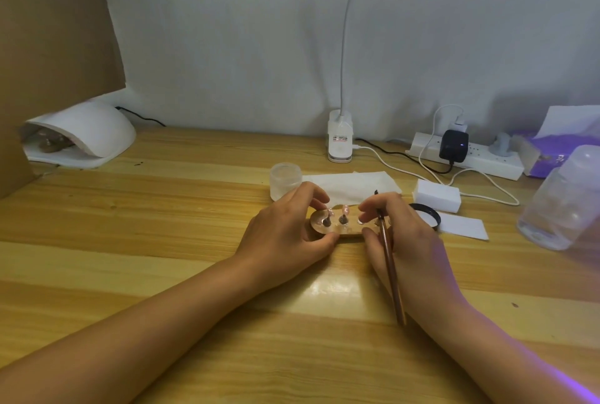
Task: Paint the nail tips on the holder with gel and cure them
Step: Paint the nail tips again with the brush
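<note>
A small oval wooden holder [349, 230] lies on the table in the middle, with pale pink nail tips [344, 210] standing on dark pegs. My left hand [285, 234] grips the holder's left end, fingers over the back and thumb on the front edge. My right hand [406, 241] grips its right end and also holds a thin copper-coloured brush [391, 268] whose dark tip points away from me. A frosted gel jar [285, 180] stands just behind my left hand. A white curing lamp [87, 134] sits at the far left with another holder inside.
A black jar lid [428, 212], a white block [436, 195] and white paper [464, 226] lie right of my hands. A folded tissue [354, 181], a clip lamp base [340, 140], a power strip [477, 156] with cables and a clear bottle [561, 205] stand behind and right. A cardboard panel [48, 30] is on the left.
</note>
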`<state>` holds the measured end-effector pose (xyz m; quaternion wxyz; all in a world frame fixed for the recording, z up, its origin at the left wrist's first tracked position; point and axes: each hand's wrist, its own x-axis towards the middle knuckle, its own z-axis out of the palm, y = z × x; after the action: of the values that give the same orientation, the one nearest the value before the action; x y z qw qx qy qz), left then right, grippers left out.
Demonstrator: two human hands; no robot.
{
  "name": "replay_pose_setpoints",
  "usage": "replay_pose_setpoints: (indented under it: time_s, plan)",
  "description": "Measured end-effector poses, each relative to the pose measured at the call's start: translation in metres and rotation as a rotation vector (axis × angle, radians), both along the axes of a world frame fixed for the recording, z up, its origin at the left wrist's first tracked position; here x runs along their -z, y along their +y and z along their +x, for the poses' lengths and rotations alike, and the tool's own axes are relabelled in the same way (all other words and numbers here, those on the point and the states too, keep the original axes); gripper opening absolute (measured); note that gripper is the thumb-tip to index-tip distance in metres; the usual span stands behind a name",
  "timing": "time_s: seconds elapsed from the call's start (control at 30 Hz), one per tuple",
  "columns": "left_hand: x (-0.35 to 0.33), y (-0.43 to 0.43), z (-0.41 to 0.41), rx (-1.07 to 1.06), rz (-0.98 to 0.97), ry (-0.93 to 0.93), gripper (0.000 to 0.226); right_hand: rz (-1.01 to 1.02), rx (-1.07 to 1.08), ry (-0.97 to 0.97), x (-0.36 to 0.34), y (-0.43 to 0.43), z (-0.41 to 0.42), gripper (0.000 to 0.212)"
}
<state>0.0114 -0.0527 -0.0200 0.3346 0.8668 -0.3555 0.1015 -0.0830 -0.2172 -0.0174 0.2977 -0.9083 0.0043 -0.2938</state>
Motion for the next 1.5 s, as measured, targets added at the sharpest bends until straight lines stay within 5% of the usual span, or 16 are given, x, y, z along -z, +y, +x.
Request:
replay_pose_setpoints:
  time_s: [0.3, 0.67, 1.0, 1.3, 1.37, 1.5]
  plan:
    - [-0.001, 0.002, 0.002, -0.08, 0.036, 0.02, 0.032, 0.245, 0.078, -0.188, -0.009, -0.006, -0.001, 0.027]
    - [-0.004, 0.003, 0.001, -0.05, -0.024, 0.026, 0.034, -0.263, 0.08, 0.106, -0.005, -0.005, -0.017, 0.037]
    - [-0.005, 0.0, 0.0, -0.003, -0.141, 0.037, 0.03, -0.295, 0.037, 0.089, -0.005, -0.007, -0.013, 0.023]
    - [-0.005, -0.001, -0.008, 0.227, 0.0, -0.154, 0.032, -0.321, -0.296, -0.111, -0.002, 0.002, -0.019, 0.007]
    - [-0.005, 0.0, -0.01, 0.259, 0.024, -0.172, 0.033, -0.3, -0.262, 0.026, 0.0, 0.002, -0.006, 0.002]
    - [-0.004, 0.001, -0.01, 0.262, 0.031, -0.171, 0.029, -0.125, -0.218, 0.286, 0.011, -0.021, 0.007, 0.026]
